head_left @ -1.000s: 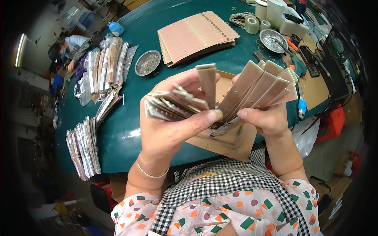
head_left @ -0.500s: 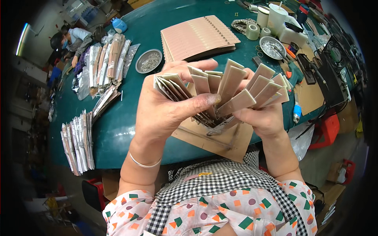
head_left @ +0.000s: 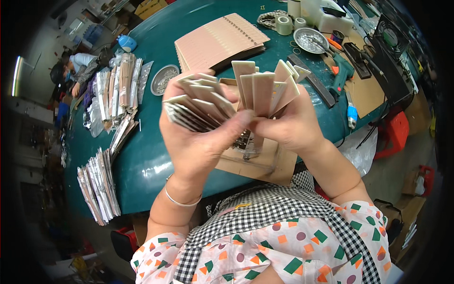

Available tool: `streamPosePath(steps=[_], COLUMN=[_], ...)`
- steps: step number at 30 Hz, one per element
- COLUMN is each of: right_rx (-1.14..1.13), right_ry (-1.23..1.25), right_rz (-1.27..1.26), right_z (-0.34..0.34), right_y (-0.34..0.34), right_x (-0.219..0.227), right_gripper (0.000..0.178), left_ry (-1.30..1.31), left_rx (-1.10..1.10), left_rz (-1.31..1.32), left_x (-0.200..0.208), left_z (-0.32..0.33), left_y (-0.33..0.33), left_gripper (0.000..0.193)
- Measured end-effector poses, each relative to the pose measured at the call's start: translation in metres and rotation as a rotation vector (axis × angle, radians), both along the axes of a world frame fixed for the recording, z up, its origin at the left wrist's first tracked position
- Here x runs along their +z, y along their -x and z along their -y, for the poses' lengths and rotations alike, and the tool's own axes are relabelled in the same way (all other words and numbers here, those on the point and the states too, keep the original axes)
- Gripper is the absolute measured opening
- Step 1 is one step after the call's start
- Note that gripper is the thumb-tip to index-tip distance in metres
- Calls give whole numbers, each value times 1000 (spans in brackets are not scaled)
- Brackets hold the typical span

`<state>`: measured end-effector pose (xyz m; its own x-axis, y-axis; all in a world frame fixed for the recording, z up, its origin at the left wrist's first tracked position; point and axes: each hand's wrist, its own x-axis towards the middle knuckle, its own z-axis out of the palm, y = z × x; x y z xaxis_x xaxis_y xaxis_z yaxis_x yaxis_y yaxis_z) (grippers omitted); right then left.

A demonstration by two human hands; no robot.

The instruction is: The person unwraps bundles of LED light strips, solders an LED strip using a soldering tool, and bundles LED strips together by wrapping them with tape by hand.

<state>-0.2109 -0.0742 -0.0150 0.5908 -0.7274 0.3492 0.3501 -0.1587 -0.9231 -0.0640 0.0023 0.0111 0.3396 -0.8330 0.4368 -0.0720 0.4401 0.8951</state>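
My left hand [head_left: 196,142] is closed around a bunch of flat, pale pinkish strips [head_left: 201,100], their ends fanned out in layers. My right hand [head_left: 294,124] grips more of the same strips [head_left: 262,92], which stand up and spread apart above its fingers. Both thumbs press at the middle, where the two bunches meet. Thin dark pieces and clear plastic show at the lower ends of the strips, partly hidden by the hands. Beneath them lies a brown cardboard sheet [head_left: 250,166] at the table's near edge.
On the green table [head_left: 146,161] lie a stack of pinkish perforated sheets [head_left: 213,42], bundles of wrapped strips [head_left: 116,90], more strips [head_left: 99,187], and metal bowls of small parts [head_left: 165,78] [head_left: 309,37]. At right are a glue gun [head_left: 341,73] and a dark bar [head_left: 312,81].
My right hand has gathered its fanned strips into a tighter, more upright bunch. My left thumb has moved left and the strips in that hand have spread in layers. The view has shifted slightly.
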Motion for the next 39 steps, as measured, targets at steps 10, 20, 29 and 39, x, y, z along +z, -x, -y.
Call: streamPosePath(steps=[10, 20, 29, 39], right_rx=[58, 13, 176, 178], right_ry=[-200, -228, -278, -126], right_rz=[133, 138, 147, -14], right_z=[3, 13, 37, 20], right_y=[16, 18, 34, 8], right_x=[-10, -18, -25, 10], right_gripper=[33, 53, 62, 42], left_ry=[58, -30, -122, -77], left_rx=[-41, -163, -258, -163], left_rz=[-105, -100, -73, -198], left_x=[-7, 3, 6, 4], left_z=[-5, 6, 11, 11], left_y=[-15, -15, -20, -17], left_gripper=[49, 44, 43, 45])
